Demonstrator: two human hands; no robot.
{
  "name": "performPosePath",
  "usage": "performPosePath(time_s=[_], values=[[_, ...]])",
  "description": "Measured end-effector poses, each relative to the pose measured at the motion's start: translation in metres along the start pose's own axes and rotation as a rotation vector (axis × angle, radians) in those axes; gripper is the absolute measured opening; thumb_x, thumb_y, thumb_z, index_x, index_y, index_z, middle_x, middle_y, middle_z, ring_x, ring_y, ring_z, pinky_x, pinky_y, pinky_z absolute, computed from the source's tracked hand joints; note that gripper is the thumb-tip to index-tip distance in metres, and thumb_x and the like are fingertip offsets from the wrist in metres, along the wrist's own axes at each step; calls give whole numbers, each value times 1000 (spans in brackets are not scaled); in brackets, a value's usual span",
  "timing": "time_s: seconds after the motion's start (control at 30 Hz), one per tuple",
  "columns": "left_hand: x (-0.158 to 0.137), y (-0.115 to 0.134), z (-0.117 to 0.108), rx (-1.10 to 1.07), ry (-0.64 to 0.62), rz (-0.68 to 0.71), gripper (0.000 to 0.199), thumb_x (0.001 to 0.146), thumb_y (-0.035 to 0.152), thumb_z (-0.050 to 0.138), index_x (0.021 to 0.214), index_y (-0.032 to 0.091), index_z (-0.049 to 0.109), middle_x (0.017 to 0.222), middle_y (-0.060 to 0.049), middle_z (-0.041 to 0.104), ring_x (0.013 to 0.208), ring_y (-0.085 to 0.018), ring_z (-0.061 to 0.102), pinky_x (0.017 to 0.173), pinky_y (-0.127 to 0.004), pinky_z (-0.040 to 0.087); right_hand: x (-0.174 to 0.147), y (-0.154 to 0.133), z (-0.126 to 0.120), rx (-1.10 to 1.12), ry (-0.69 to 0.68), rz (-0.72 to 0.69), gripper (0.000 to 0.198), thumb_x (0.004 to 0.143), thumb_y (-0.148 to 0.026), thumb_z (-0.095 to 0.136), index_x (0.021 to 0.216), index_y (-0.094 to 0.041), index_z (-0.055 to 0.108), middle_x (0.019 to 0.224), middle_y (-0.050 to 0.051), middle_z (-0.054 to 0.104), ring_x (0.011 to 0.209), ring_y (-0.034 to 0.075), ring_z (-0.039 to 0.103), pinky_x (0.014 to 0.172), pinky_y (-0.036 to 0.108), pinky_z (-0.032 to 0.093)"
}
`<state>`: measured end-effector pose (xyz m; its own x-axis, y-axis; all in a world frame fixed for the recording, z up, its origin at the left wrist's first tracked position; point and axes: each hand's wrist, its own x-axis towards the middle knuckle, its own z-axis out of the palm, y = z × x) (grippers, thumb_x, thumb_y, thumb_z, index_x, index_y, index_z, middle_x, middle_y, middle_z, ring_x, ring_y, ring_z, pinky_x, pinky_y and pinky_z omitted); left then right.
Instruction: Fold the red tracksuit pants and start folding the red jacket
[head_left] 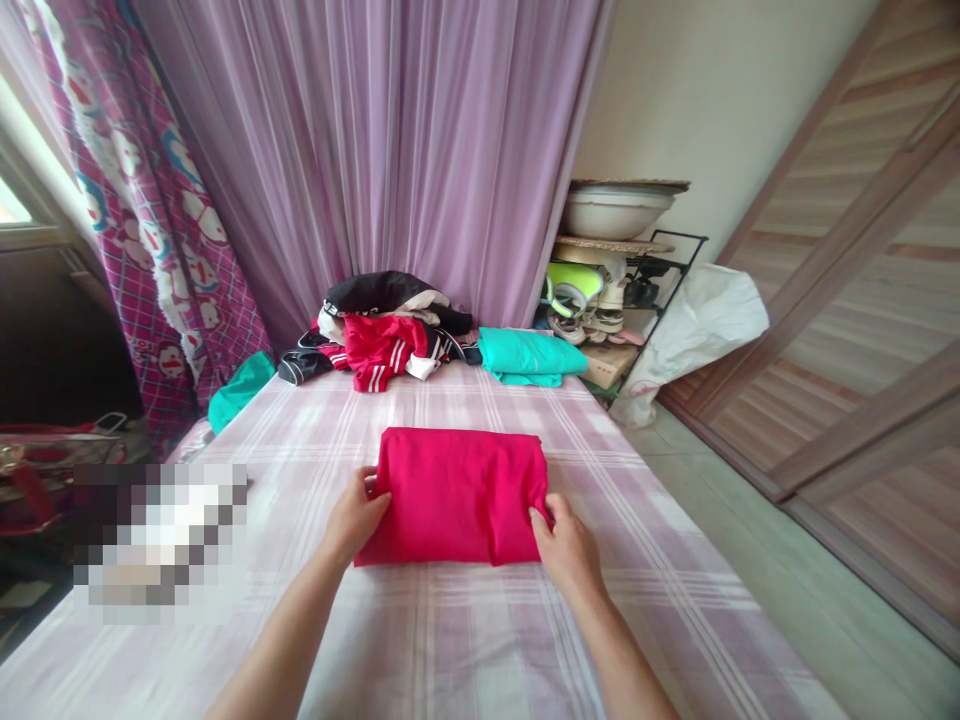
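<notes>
So the folded red cloth (459, 500) is lying flat on the bed (375, 650), just below the middle of the frame, and it's sitting right between the two hands. Long side runs left to right across the picture, so the hands are at the short ends, pretty much facing each other.

Left hand (355, 517) has the left end: thumb on top, fingers curled round the edge, though the cloth hides some of the fingertips. Right hand (568, 545) is pinched onto the right end, and the fabric bunches a bit there. So both grips look clamped on the same piece, and neither hand is really nearer since each is touching its own end. The left one sits slightly higher in the frame, that's about it. Seen from either grip, the cloth goes inward, toward the other hand.

Up past its far edge there's bare sheet, then a messy clothes pile (385, 352) near the upper middle, against the purple curtain (450, 150). The turquoise folded garment (529, 355) is right of that pile, so it's closer to the right hand, but well apart from it.
</notes>
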<state>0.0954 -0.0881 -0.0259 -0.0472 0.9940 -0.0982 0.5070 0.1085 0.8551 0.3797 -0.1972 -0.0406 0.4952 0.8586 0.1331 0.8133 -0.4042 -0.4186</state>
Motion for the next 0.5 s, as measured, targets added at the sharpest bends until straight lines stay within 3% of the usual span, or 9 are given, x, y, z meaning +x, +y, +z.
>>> performPosePath(time_s=[0.1, 0.23, 0.33, 0.5], values=[[11, 7, 4, -239, -38, -7, 44, 73, 8, 56, 114, 22, 53, 98, -5, 76, 81, -18, 73, 71, -30, 58, 7, -18, -10, 33, 44, -80, 26, 95, -36, 39, 99, -24, 62, 81, 4, 73, 74, 21, 67, 61, 27, 37], [31, 42, 14, -272, 36, 175, 38, 71, 10, 51, 105, 23, 58, 96, -2, 73, 89, -18, 71, 78, -31, 58, 40, -46, -24, 13, 124, -268, 27, 96, -32, 38, 100, -23, 63, 86, 7, 74, 76, 19, 66, 62, 27, 36], [56, 81, 27, -251, 108, 321, 35, 69, 12, 51, 102, 23, 60, 95, -1, 72, 91, -18, 69, 82, -33, 57, 81, -64, -36, -63, 170, -306, 25, 97, -28, 39, 99, -21, 63, 88, 8, 73, 79, 19, 66, 62, 27, 34], [125, 159, 64, -223, 187, 487, 34, 72, 12, 48, 104, 22, 57, 102, -3, 71, 99, -18, 66, 93, -34, 53, 179, -78, -70, -148, 259, -229, 24, 99, -27, 40, 107, -18, 61, 97, 10, 73, 86, 21, 67, 65, 28, 36]])
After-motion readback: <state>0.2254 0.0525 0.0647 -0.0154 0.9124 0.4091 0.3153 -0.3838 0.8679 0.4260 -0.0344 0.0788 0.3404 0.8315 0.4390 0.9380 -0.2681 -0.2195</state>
